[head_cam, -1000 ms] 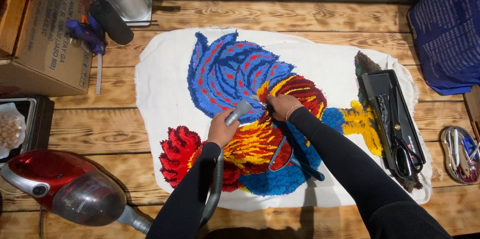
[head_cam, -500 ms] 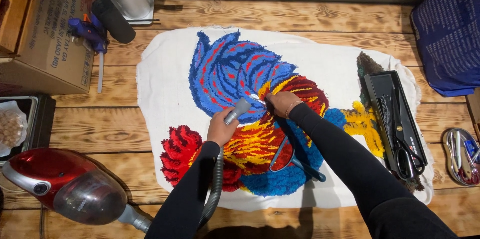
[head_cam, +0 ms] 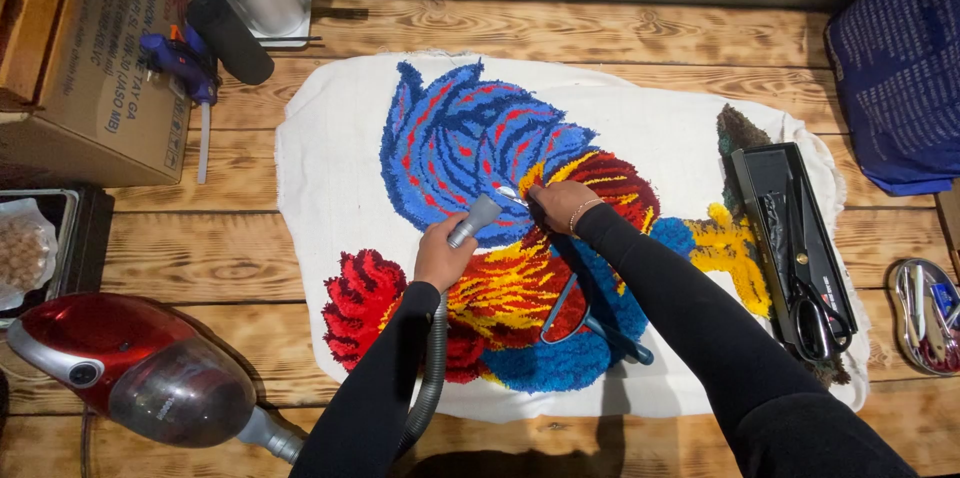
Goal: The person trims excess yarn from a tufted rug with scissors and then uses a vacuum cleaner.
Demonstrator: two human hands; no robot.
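Planks of scorched wood make up the table [head_cam: 620,33], and almost all of its middle is covered by a white cloth [head_cam: 330,168] bearing a tufted rooster rug [head_cam: 470,138] in blue, red, yellow and orange. The rug lies flat, its blue tail fanned toward the far edge and its red comb toward the near left corner. The pile looks dense and fairly even across the whole figure, so the tufting seems finished; what is in hand appears to be trimming and cleaning, now near the middle where blue meets red and yellow. How much of the surface has been gone over I cannot tell.

At the near left sits a red vacuum cleaner [head_cam: 130,368], its grey hose [head_cam: 430,378] running up beside the left sleeve. The left hand [head_cam: 440,256] is closed around the grey nozzle [head_cam: 478,218], whose tip points at the pile. Just beside it, the right hand [head_cam: 562,204] is curled around a small metal tool [head_cam: 512,196], seemingly snips, its tip on the yarn. Blue-handled scissors [head_cam: 585,323] lie on the rug beneath the right forearm.

A black case with shears [head_cam: 795,248] rests on the cloth's right edge.
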